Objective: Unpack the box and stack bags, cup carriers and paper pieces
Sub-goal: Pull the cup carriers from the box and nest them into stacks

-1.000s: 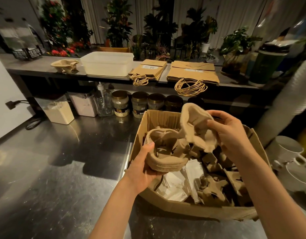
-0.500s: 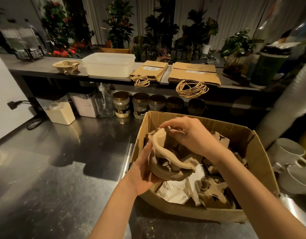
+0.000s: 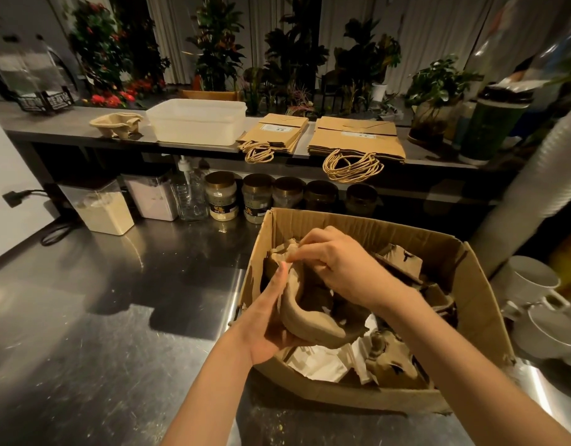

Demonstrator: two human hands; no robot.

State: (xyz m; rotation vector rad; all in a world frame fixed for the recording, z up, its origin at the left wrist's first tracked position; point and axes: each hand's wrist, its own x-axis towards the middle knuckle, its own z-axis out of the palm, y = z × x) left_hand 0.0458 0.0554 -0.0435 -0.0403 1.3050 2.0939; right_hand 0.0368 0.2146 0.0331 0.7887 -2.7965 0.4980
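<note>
Steel counter (image 3: pixel 117 317) carries the open cardboard box (image 3: pixel 358 397); bags (image 3: pixel 358 140) and one carrier pile (image 3: pixel 117 123) already lie on the rear shelf (image 3: pixel 52 127). We find the carrier step in hand. Nested cup carriers (image 3: pixel 303 317) sit over the box's left corner, the left hand (image 3: pixel 268 326) cupping them from below and the right hand (image 3: pixel 339 268) pinching their upper rim. White paper pieces (image 3: pixel 319 365) lie inside. Next, we judge, comes a lift clear and a transfer onto the shelf pile.

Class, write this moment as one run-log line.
left hand: holds cup carriers above box | right hand: pinches their top edge | box: loose carriers, white paper inside | shelf: paper bags stacked
</note>
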